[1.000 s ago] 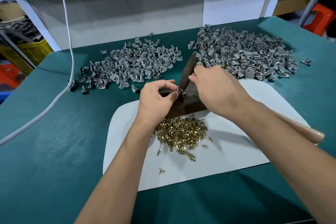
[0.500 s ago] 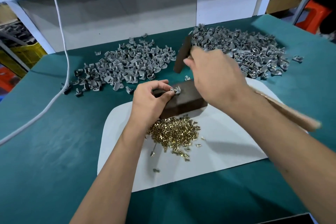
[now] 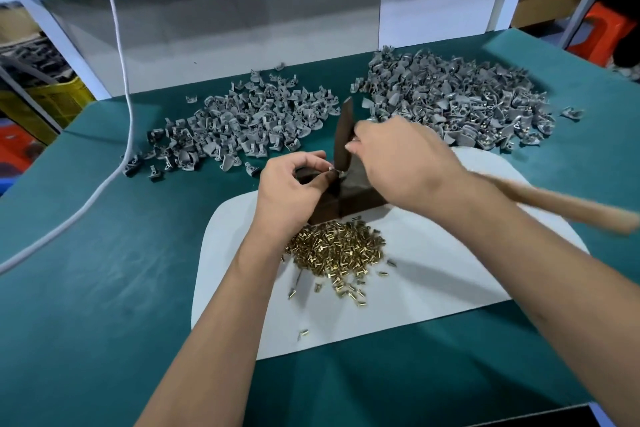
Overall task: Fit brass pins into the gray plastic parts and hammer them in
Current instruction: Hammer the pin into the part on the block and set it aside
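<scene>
Pins (image 3: 334, 250) on mat (image 3: 450, 274), before block (image 3: 349, 199); parts piles (image 3: 256, 125) behind.

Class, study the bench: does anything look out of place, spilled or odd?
Mostly orderly. A few brass pins lie strayed from the main pin heap across the white mat, and one gray part sits apart from the right pile. Nothing looks damaged.
</scene>
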`<state>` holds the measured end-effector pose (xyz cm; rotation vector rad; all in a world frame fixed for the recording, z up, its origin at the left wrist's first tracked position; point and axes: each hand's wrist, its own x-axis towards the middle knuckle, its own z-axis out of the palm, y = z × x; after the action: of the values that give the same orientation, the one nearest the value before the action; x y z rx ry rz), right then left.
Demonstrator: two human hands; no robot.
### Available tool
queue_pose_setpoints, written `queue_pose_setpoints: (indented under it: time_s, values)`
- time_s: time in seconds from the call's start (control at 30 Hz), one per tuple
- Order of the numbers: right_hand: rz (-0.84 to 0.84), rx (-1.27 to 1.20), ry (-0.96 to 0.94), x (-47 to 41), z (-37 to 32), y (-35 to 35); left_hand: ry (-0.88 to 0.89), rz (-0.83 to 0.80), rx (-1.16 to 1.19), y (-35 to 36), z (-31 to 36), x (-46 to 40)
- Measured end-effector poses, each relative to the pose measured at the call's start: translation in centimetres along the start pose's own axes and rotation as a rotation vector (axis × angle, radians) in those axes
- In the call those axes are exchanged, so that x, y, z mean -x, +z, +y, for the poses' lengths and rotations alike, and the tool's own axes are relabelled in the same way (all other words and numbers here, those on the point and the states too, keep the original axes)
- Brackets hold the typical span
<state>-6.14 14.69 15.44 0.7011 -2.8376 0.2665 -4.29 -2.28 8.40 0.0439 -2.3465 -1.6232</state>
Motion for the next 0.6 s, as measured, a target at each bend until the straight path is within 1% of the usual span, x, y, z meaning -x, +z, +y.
queue_pose_setpoints:
  time_s: [0.03, 0.07, 0.1, 0.13, 0.17, 0.23, 0.27, 0.4, 0.53, 0.6]
  values:
    - [0.041, 0.020, -0.015, -0.2, 0.2, -0.4, -0.002, -0.004, -0.002, 0.0, 0.0, 0.0]
    - [0.125, 0.016, -0.020, -0.3, 0.3, -0.7, -0.001, -0.007, -0.007, -0.1, 0.0, 0.0]
    - [0.216, -0.021, -0.006, -0.2, 0.3, -0.8, 0.003, -0.004, -0.013, -0.1, 0.0, -0.1]
    - [0.266, -0.068, 0.010, -0.1, 0.3, -0.6, 0.010, 0.004, -0.017, -0.1, 0.0, -0.1]
    - [0.237, -0.083, 0.015, 0.1, 0.1, -0.4, 0.016, 0.010, -0.018, -0.1, -0.1, -0.2]
    - [0.052, -0.045, 0.028, 0.5, -0.3, 0.7, 0.018, 0.016, -0.032, -0.2, -0.2, -0.2]
    - [0.002, -0.049, 0.052, 0.6, -0.2, 0.7, 0.018, 0.014, -0.038, -0.1, -0.1, -0.2]
    - [-0.054, -0.092, 0.066, 0.2, 1.4, -0.8, 0.028, 0.032, -0.064, 0.0, 0.0, -0.1]
    - [-0.050, -0.308, 0.112, 0.9, 4.5, -1.4, 0.006, 0.027, -0.012, 0.1, -0.1, 0.0]
    - [-0.107, -0.374, 0.106, 1.2, 6.6, -1.7, -0.028, 0.024, 0.026, 0.1, -0.1, 0.1]
